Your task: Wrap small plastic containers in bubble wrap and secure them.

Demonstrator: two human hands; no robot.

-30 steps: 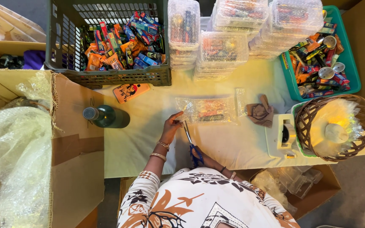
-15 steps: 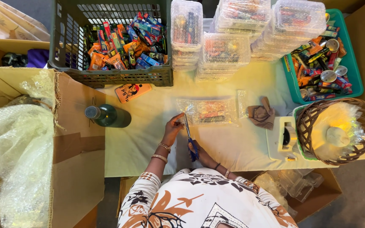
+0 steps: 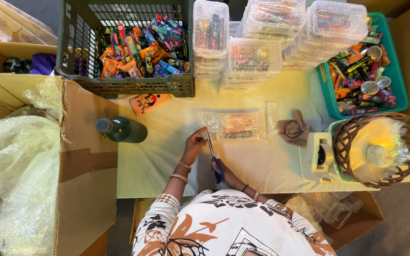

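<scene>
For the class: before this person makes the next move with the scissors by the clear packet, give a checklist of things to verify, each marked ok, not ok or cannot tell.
1. Blue-handled scissors gripped by right hand: ok.
2. Left hand at the blades' tip: ok; whether it pinches anything: cannot tell.
3. Clear plastic packet of colourful items flat on the pale yellow tablecloth: ok.
4. Dark green glass bottle lies apart from the hands: ok.
5. Blades open or shut: cannot tell.

right hand [image 3: 226,178] gripping scissors [image 3: 213,156], left hand [image 3: 193,144] beside
</scene>
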